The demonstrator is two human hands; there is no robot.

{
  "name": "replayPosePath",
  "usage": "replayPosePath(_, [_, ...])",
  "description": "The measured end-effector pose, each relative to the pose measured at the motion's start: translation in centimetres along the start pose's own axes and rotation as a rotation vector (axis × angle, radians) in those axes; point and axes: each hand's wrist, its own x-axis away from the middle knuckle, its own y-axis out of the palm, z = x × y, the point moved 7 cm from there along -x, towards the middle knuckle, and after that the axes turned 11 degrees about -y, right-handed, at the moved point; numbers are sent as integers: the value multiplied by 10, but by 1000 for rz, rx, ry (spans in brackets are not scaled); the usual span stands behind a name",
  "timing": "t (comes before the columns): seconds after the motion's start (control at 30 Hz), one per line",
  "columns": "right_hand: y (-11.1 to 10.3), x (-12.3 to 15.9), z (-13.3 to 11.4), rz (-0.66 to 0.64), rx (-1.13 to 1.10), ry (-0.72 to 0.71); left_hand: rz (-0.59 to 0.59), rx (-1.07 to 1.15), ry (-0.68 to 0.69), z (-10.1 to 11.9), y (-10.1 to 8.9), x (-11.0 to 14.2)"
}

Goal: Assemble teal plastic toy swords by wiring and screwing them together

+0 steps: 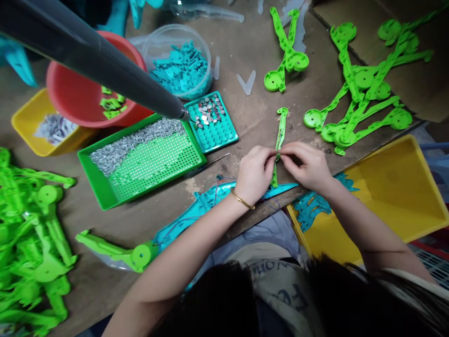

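Observation:
My left hand (pixel 254 171), with a gold bracelet at its wrist, is closed in a pinch. My right hand (pixel 305 166) is pinched too, its fingertips meeting the left ones. Both sets of fingertips come together over the middle of a slim green plastic leg piece (pixel 281 126) lying on the table. Whatever small thing they pinch there is too small to make out. Under my left hand and forearm lies a long blue plastic part (pixel 187 220) with thin red and blue wires. A green piece with a round end (pixel 142 256) adjoins its left end.
A green basket (pixel 157 173) of metal screws, a teal tray (pixel 224 133) of small discs, a clear tub (pixel 206 89) and red bowl (pixel 59 89) stand left. Green parts pile at left (pixel 45 267) and right (pixel 363 77). A yellow bin (pixel 396 187) sits near right. A dark rod (pixel 140 70) hangs overhead.

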Motion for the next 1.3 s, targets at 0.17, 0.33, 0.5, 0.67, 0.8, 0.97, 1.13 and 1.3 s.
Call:
replayPosePath(0.17, [6,5,6,-46,43,27,-31,-83,-13,-4,5,1])
replayPosePath(0.33, [11,8,11,-67,44,61,-51,-199,-12,-4,11,6])
replayPosePath(0.5, [12,9,17,-40,39,151,-28,-347,45,-1,11,13])
replayPosePath(0.67, [13,6,24,-23,27,257,-36,-391,56,-2,15,16])
replayPosePath(0.8, [17,3,23,-43,58,251,-28,-439,72,-5,20,20])
replayPosePath(0.97, [20,-2,18,-138,212,225,-15,-470,140,-4,23,22])
replayPosePath(1.13, [26,-5,7,-276,329,37,-25,-465,151,-6,23,21])
replayPosePath(1.3, [28,5,-11,-398,486,-112,-16,-414,186,-6,22,23])
